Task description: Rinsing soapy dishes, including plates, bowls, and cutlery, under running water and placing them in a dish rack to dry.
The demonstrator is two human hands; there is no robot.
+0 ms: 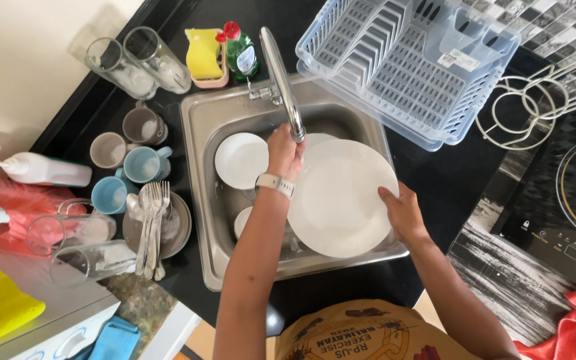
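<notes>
Head view: big white plate [341, 197] tilted over the sink [198, 123], just under the tap [281, 80]. Right hand [403, 213] grips its right rim, fingers curled around the edge. Left hand [284, 155] lies at the upper-left rim by the spout, fingers pressed together on the plate. Smaller plate [240, 160] sits left, in the basin.

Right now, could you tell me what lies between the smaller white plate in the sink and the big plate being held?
In the head view, the left hand lies between the smaller plate and the big plate, under the tap.
</notes>
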